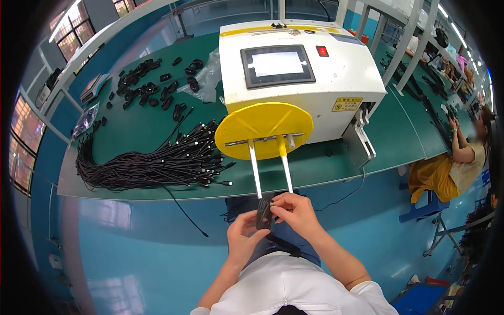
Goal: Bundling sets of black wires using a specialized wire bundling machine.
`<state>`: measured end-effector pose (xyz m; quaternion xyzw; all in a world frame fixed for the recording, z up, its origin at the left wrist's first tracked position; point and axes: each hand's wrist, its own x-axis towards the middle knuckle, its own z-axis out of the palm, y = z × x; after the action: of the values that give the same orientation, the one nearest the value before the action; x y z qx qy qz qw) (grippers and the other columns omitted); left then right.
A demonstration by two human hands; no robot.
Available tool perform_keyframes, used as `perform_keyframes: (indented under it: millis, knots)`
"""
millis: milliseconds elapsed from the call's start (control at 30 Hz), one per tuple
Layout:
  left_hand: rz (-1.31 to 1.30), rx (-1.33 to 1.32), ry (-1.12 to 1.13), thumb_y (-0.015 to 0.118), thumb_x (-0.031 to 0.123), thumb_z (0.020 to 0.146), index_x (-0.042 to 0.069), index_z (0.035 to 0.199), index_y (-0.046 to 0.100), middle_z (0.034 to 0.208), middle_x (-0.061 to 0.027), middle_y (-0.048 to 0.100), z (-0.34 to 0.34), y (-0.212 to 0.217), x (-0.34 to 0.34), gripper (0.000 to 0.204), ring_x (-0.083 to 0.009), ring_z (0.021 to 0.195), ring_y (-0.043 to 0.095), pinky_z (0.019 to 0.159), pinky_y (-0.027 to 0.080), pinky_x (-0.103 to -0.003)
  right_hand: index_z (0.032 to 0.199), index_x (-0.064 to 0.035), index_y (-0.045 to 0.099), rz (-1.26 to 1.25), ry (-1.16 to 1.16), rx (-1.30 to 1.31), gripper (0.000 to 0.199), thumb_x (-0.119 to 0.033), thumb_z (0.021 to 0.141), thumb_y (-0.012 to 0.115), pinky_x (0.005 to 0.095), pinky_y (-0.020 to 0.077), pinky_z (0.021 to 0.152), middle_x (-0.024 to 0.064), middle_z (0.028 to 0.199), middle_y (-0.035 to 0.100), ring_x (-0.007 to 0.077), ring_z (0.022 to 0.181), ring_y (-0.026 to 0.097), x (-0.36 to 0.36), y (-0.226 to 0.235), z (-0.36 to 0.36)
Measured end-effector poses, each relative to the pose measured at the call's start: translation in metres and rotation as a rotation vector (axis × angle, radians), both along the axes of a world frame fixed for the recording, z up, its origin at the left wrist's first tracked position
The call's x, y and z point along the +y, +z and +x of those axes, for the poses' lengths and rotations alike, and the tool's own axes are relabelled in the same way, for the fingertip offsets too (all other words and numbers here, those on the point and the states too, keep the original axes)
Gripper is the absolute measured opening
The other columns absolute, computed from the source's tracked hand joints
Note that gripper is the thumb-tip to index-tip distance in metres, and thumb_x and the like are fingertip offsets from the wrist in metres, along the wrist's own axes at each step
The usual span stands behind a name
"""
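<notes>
In front of my waist, just past the table edge, I hold a wound bundle of black cable [264, 214]. My left hand [245, 234] is closed round its lower left side, thumb and fingers curled. My right hand [295, 211] pinches at its upper right side; any small piece between those fingertips is too hidden to make out. Right above my hands, two metal prongs [254, 168] stick out from the yellow disc [265, 123] of a white winding machine [299, 68]. The bundle lies close to the tip of the left prong; whether they touch I cannot tell.
A thick pile of black cables [152, 165] lies on the green table [126, 136] to the left, one cable hanging over the edge. Behind it are many small black coils [142, 86] and a clear plastic bag [210, 79]. At far right, another person [464, 152] sits at the table.
</notes>
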<state>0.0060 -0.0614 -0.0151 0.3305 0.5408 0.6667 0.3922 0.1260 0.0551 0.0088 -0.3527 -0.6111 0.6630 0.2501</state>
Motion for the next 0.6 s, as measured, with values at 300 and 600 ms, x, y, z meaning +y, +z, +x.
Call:
perform_keyframes:
  millis: [300,600]
  knots:
    - [0.039,-0.229,-0.065,0.069,-0.014,0.065,0.002,0.111,0.044,0.097,-0.0133,0.061,-0.009,0.007,-0.004,0.054,-0.0182,0.091,0.062,0.078,0.054,-0.029,0.091,0.0042,0.060,0.124,-0.026,0.073,0.014,-0.002,0.080,0.066,0.0254,0.0518,0.072,0.0082,0.087,0.066,0.0146,0.080,0.065,-0.012,-0.003,-0.009]
    - [-0.047,-0.123,-0.108,0.072,-0.013,0.065,0.003,0.107,0.042,0.095,-0.0139,0.061,-0.015,0.007,-0.005,0.054,-0.0189,0.091,0.062,0.078,0.055,-0.030,0.091,0.0015,0.056,-0.034,-0.076,0.156,0.016,0.001,0.079,0.067,0.0245,0.0513,0.072,0.0073,0.088,0.065,0.0111,0.079,0.063,-0.016,-0.008,-0.012]
